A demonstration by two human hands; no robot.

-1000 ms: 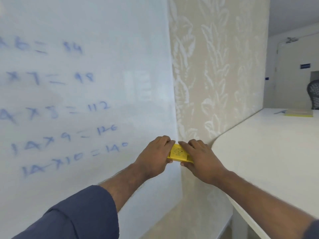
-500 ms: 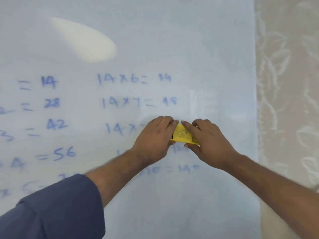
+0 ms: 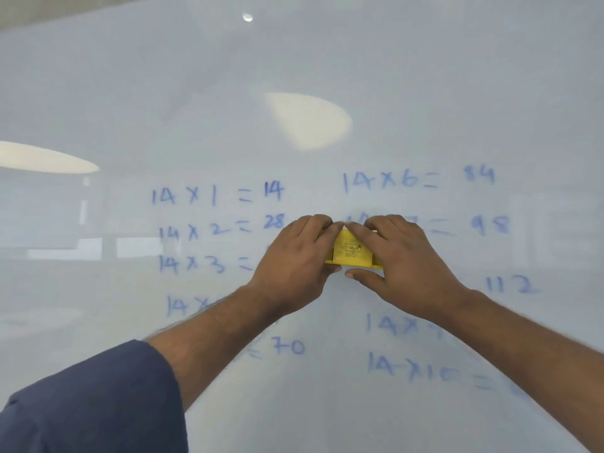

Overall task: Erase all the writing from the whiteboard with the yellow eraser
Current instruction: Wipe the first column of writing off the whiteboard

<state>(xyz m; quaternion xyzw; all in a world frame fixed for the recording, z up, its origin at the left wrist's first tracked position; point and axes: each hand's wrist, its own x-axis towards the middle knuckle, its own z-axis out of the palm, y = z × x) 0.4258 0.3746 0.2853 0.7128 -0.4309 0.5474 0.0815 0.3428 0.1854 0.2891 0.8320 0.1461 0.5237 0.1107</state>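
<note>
At the lower left of the frame a dark blue fabric sleeve point(image 3: 94, 407) covers the nearest part of the left forearm, which runs bare up toward the middle of the picture; the right forearm comes in bare from the lower right corner. The two arms meet just below the centre of the frame, where the left hand point(image 3: 294, 259) and the right hand point(image 3: 402, 263) hold a small yellow plastic block eraser point(image 3: 351, 253) between them. The left hand's fingers curl over the eraser's left end, and the right hand's fingers curl over its top right with the thumb tucked under its lower edge, so both hands are clamped on it and their fingertips nearly touch above it. Whether the eraser touches the board cannot be told. Behind the hands, filling the whole frame, is the glossy white whiteboard point(image 3: 327, 76), bearing blue marker writing point(image 3: 215, 194) in two columns, a times table of fourteen: the left column starts at centre left, the right column runs down the right side, and the hands hide parts of both. Pale oval light reflections point(image 3: 307, 120) sit in the upper centre and at the left edge.
</note>
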